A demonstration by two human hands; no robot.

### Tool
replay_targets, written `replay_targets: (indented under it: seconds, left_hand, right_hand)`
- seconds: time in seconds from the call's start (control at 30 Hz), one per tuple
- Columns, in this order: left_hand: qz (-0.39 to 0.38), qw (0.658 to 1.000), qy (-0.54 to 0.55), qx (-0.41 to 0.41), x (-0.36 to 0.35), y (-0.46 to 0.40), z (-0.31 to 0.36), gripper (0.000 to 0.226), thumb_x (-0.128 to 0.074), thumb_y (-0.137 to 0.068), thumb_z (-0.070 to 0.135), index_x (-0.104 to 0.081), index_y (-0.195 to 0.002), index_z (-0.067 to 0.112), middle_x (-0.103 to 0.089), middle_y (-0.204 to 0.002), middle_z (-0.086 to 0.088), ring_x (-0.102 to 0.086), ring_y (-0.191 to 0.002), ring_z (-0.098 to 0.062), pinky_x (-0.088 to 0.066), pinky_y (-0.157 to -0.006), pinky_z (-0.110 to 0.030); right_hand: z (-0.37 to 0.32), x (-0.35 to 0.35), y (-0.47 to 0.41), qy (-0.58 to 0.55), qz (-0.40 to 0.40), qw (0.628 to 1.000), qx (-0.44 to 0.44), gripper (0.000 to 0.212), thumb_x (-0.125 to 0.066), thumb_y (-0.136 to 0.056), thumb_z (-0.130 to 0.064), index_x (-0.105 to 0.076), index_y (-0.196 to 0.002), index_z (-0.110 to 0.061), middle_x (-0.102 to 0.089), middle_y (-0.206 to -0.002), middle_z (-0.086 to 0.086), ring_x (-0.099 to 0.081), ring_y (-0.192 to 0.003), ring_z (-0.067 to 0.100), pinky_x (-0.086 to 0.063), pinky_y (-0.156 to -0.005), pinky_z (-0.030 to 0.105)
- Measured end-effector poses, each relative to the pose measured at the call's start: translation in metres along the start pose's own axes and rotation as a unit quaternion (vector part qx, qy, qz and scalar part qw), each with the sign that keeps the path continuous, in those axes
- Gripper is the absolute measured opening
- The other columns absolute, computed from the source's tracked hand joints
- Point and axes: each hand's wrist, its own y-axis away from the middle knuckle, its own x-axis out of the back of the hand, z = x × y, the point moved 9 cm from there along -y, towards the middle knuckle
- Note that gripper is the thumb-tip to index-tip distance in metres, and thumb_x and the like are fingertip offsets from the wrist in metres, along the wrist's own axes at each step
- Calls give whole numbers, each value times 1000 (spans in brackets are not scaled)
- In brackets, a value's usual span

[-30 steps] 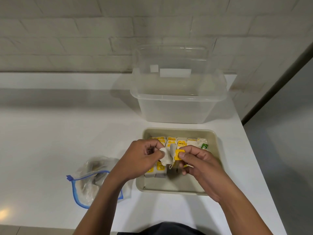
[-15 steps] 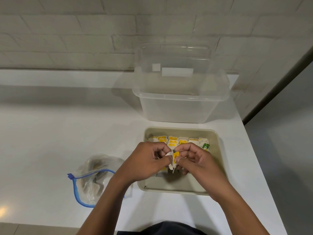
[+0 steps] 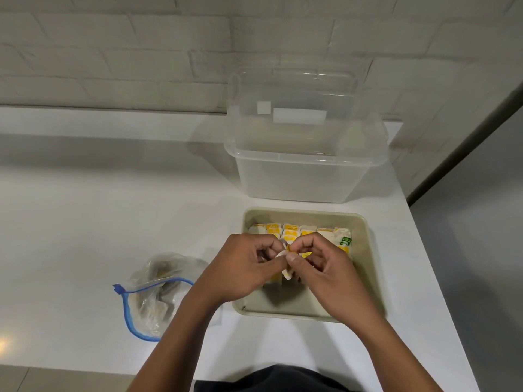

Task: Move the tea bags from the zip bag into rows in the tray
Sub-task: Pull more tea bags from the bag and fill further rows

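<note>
A tea bag [image 3: 286, 272], white with a yellow paper tag, is held between your two hands above the middle of a beige tray [image 3: 365, 267]. Your left hand [image 3: 243, 267] has its fingers curled in, thumb and fingertips pinching the left side of the tea bag. Your right hand [image 3: 325, 270] mirrors it, its thumb and curled fingers pinching the right side, and the two hands meet at the thumbs. Only a small white corner and a sliver of yellow show between them.

The tray sits on a white desk [image 3: 85, 222], towards its right edge. Along the far side of the tray, rows of tea bags [image 3: 291, 232] stand packed close together, most with yellow tags, and one at the right end carries a green mark [image 3: 345, 240]. More tea bags lie partly hidden under your hands. The near strip of the tray floor is bare.

To the left of the tray, beside your left forearm, a clear zip bag [image 3: 158, 290] with a blue zip edge lies on the desk, open, with pale contents inside that are too blurred to make out. Behind the tray stands a clear plastic storage box [image 3: 300, 176], against a white brick wall [image 3: 113, 52].
</note>
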Motion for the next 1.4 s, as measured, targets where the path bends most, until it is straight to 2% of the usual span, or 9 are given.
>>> replay_targets:
  seconds: [0.1,0.2,0.27,0.33,0.4,0.5,0.77,1.0,1.4]
  left_hand:
    - [-5,1000,5,11,2,2,-1,8,-73,-91,20,-75,-84,23,-67,-69,11,-52,-57,-5,-41,-60,-18]
    - [21,999,-32,22,14,3,-5,13,-72,-89,17,-72,-80,26,-65,-68,14,-54,-59,-2,-43,-61,-16]
    - [43,997,-56,33,24,4,-10,14,-70,-87,15,-71,-79,26,-65,-69,11,-56,-61,-4,-47,-63,-21]
    - [52,994,-87,31,29,6,-14,15,-69,-85,11,-71,-80,25,-66,-70,10,-57,-62,-4,-49,-64,-22]
    - [57,990,-131,15,31,8,-15,15,-68,-83,9,-72,-82,23,-66,-70,8,-58,-63,-8,-48,-62,-19]
    - [61,984,-164,-8,30,10,-17,13,-69,-84,12,-73,-87,24,-68,-72,7,-61,-68,-11,-46,-63,-16]
    - [66,979,-192,-15,31,8,-21,11,-72,-88,24,-73,-98,29,-64,-72,13,-64,-74,-11,-48,-72,-23]
    - [54,979,-196,-31,25,8,-20,13,-71,-89,24,-75,-100,30,-63,-71,10,-62,-72,-13,-50,-74,-34]
    - [21,975,-220,-23,21,4,-23,22,-65,-86,21,-74,-100,35,-58,-70,11,-59,-72,-10,-50,-74,-33]
  right_hand:
    - [1,1,-2,46,-3,999,9,13,-63,-97,-20,-65,-86,-28,-67,-76,-4,-62,-73,32,-52,-71,56]
    - [4,3,-2,91,-5,996,13,9,-60,-96,-33,-63,-89,-29,-70,-79,0,-63,-75,37,-53,-72,55]
    - [8,11,-4,128,15,992,8,9,-59,-96,-33,-63,-90,-29,-72,-82,-8,-66,-70,30,-54,-70,44]
    - [10,22,-6,174,31,984,7,12,-61,-97,-26,-63,-85,-29,-65,-67,-13,-57,-54,11,-47,-57,26]
    - [13,25,-9,233,16,972,7,15,-62,-96,-24,-62,-82,-29,-61,-65,-15,-52,-51,8,-41,-54,20]
    - [30,21,-14,286,-43,957,-26,14,-63,-96,-24,-63,-83,-29,-66,-74,-15,-60,-56,9,-51,-63,27]
    - [65,-6,-14,361,-212,905,-77,15,-69,-90,-27,-71,-78,-34,-67,-76,-14,-60,-73,-3,-49,-70,20]
    - [72,-15,-34,456,-173,872,-43,12,-59,-93,-28,-70,-88,-26,-60,-84,-12,-59,-85,14,-50,-73,34]
    - [73,-17,-48,521,-119,845,-32,12,-55,-94,-34,-56,-84,-30,-61,-98,-5,-60,-90,22,-37,-64,29]
